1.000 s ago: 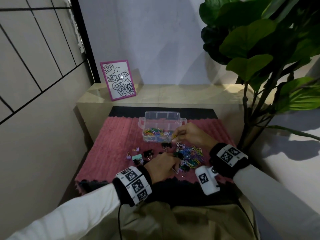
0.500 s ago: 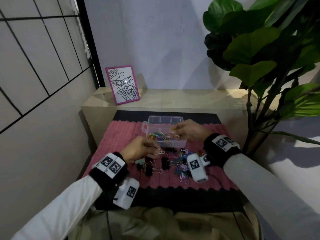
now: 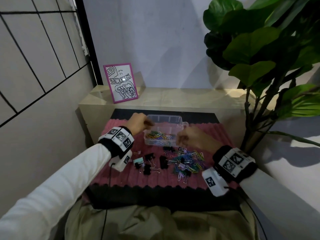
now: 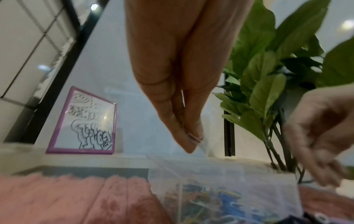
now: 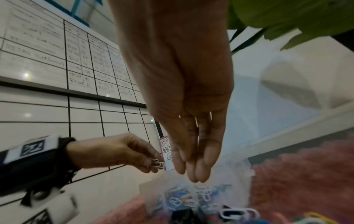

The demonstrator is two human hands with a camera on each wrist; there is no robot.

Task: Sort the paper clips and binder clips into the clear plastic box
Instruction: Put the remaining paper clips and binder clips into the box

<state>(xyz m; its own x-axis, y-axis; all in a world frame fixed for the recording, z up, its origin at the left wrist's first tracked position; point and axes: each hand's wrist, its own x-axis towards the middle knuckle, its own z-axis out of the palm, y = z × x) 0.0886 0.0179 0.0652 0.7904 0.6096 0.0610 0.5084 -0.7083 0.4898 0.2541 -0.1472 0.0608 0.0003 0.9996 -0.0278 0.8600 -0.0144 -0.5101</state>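
At centre frame in the head view, the clear plastic box (image 3: 166, 130) sits open on the far part of a pink ribbed mat (image 3: 121, 175). Its near compartment holds a layer of coloured paper clips (image 3: 160, 135); the far compartments cannot be read.

Just below the box, a loose heap of mixed paper clips (image 3: 188, 161) lies on the mat. To its left are several black binder clips (image 3: 150, 163) and one pale teal one (image 3: 138, 160), some touching, some apart.

The left hand (image 3: 138, 122) is at the box's upper left corner, above the rim. Its fingertips (image 5: 156, 164) are drawn together and pinch white paper clips (image 5: 159, 164), plainly seen in the right wrist view.

The right hand (image 3: 192, 138) is at the box's lower right corner, over the near wall. In the right wrist view its fingers (image 5: 199, 166) are straight and close together, pointing down over the box, with nothing seen between them. In the head view this hand is blurred.

Both wrists carry black bands with printed markers and a white camera unit.

Upper left of the box, a pink-framed drawing (image 3: 120, 83) leans against the wall on a pale ledge (image 3: 181, 99). A large-leaved plant (image 3: 259, 49) fills the upper right. A black-lined tiled wall (image 3: 34, 58) occupies the left.
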